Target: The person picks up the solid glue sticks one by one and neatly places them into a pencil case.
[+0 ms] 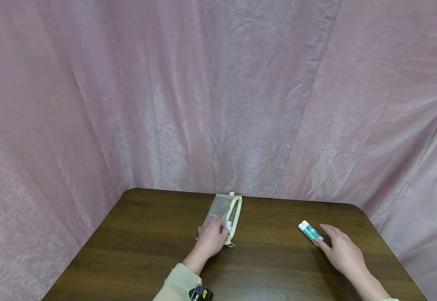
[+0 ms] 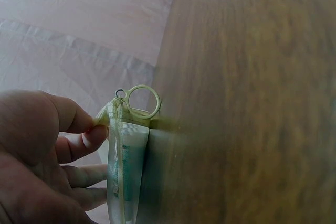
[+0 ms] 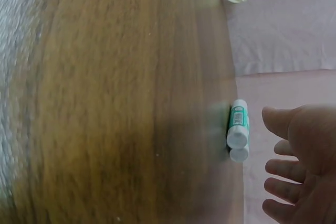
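On the middle of the table lies a translucent zip pouch (image 1: 220, 206) with pale yellow trim, its zipped side facing right. My left hand (image 1: 212, 238) is over its near part; in the left wrist view the thumb and index finger pinch the pouch's edge beside a yellow ring pull (image 2: 158, 100). Something white and teal shows through the pouch wall. Two white and teal glue sticks (image 1: 309, 231) lie side by side on the right of the table. My right hand (image 1: 342, 251) is beside them, fingers extended and apart, holding nothing; the right wrist view shows a gap between thumb and sticks.
The dark brown wooden table (image 1: 135, 234) has rounded far corners. Pink velvety curtains (image 1: 241, 104) hang close behind its far edge and around the sides. A black device (image 1: 201, 293) is strapped at my left wrist.
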Motion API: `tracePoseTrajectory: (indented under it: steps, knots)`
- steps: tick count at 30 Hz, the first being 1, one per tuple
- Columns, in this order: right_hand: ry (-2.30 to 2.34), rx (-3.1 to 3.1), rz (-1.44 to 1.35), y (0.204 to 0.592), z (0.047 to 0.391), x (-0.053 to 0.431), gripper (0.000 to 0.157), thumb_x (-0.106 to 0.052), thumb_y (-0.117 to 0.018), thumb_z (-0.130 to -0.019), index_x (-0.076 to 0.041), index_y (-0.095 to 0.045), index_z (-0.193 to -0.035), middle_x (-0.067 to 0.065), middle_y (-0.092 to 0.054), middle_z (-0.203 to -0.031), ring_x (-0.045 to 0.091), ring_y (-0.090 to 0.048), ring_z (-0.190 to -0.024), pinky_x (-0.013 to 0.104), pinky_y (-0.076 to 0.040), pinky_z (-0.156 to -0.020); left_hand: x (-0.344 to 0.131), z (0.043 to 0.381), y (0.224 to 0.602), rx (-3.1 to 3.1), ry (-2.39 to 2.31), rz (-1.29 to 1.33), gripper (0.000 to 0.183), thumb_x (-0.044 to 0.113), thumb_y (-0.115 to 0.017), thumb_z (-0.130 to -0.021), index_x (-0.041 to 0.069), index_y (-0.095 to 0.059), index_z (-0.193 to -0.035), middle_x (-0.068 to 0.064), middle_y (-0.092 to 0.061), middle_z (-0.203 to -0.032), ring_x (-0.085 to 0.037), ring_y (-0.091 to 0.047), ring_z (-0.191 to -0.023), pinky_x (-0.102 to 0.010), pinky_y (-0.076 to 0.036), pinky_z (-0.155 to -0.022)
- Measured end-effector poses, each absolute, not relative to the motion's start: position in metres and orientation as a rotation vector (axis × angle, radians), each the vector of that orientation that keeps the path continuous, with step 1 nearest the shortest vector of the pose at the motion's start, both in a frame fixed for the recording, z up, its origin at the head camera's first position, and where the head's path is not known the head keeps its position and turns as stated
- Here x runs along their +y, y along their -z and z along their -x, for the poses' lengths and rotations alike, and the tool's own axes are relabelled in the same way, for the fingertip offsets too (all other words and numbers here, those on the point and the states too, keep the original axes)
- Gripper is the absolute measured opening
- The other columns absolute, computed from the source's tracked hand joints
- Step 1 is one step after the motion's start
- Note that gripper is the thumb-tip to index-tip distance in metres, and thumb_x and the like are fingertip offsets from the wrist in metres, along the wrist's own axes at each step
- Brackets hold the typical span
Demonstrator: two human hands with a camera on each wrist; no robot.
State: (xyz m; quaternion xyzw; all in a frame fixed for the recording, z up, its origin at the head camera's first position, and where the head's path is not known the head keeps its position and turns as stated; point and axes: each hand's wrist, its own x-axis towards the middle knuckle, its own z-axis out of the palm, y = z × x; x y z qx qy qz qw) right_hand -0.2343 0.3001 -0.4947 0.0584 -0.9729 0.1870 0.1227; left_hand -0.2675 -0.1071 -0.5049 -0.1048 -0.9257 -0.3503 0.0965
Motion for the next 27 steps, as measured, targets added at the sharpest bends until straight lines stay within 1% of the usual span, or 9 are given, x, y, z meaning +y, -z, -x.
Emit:
tracePoseTrajectory:
  steps: [3, 8, 14, 16, 20, 22, 27]
  knots:
    - [-0.542, -2.849, -0.163, 0.496, 0.236, 0.302, 0.063, -0.033, -0.076, -0.104, 0.006, -0.059, -0.15, 0.038, -0.055, -0.152, 0.062, -0.055, -0.135, 0.076, -0.052, -0.092, -0.107, 0.268, 0.505, -2.733, 1.045, 0.313, 0.023, 0.009, -0.059, -0.099, 0.015, -0.054, -0.077, -0.027, -0.061, -0.153, -0.053, -0.046, -0.151, -0.092, -0.03, -0.106]
    - [-0.526, -2.874, -0.165, 0.499, 0.238, 0.306, 0.062, -0.034, -0.076, -0.104, 0.008, -0.06, -0.147, 0.04, -0.055, -0.15, 0.064, -0.055, -0.133, 0.076, -0.053, -0.091, -0.107, 0.274, 0.518, -2.656, 1.063, 0.322, 0.021, 0.013, -0.058, -0.096, 0.016, -0.054, -0.076, -0.027, -0.064, -0.149, -0.055, -0.05, -0.148, -0.095, -0.031, -0.101]
    - [-0.528, -2.888, -0.167, 0.504, 0.239, 0.311, 0.064, -0.037, -0.076, -0.104, 0.008, -0.06, -0.147, 0.04, -0.056, -0.15, 0.064, -0.055, -0.133, 0.077, -0.051, -0.093, -0.108, 0.296, 0.55, -2.651, 1.032, 0.29, 0.023, 0.018, -0.059, -0.095, 0.022, -0.052, -0.074, -0.021, -0.065, -0.151, -0.05, -0.051, -0.149, -0.095, -0.031, -0.101]
    - [-0.533, -2.889, -0.165, 0.506, 0.24, 0.312, 0.065, -0.037, -0.076, -0.104, 0.009, -0.06, -0.147, 0.04, -0.056, -0.149, 0.064, -0.055, -0.133, 0.078, -0.051, -0.094, -0.109, 0.3, 0.555, -2.65, 1.039, 0.286, 0.023, 0.019, -0.06, -0.095, 0.023, -0.052, -0.073, -0.02, -0.065, -0.151, -0.05, -0.05, -0.15, -0.095, -0.03, -0.101]
    - [-0.538, -2.895, -0.168, 0.509, 0.241, 0.314, 0.066, -0.038, -0.075, -0.104, 0.01, -0.059, -0.146, 0.041, -0.055, -0.149, 0.065, -0.055, -0.133, 0.077, -0.05, -0.095, -0.109, 0.299, 0.555, -2.64, 1.052, 0.282, 0.025, 0.018, -0.06, -0.096, 0.024, -0.052, -0.073, -0.019, -0.065, -0.152, -0.049, -0.049, -0.151, -0.095, -0.028, -0.102]
    - [-0.538, -2.897, -0.17, 0.511, 0.24, 0.315, 0.065, -0.038, -0.075, -0.104, 0.011, -0.06, -0.145, 0.041, -0.056, -0.148, 0.065, -0.055, -0.132, 0.077, -0.051, -0.095, -0.108, 0.296, 0.552, -2.64, 1.054, 0.287, 0.026, 0.018, -0.059, -0.097, 0.023, -0.053, -0.073, -0.019, -0.065, -0.152, -0.049, -0.049, -0.151, -0.095, -0.028, -0.102]
    - [-0.545, -2.911, -0.162, 0.514, 0.241, 0.317, 0.062, -0.04, -0.074, -0.105, 0.01, -0.064, -0.14, 0.042, -0.056, -0.147, 0.065, -0.056, -0.132, 0.077, -0.051, -0.093, -0.108, 0.295, 0.55, -2.645, 1.049, 0.291, 0.025, 0.019, -0.06, -0.097, 0.024, -0.053, -0.073, -0.018, -0.065, -0.152, -0.048, -0.05, -0.151, -0.095, -0.029, -0.102]
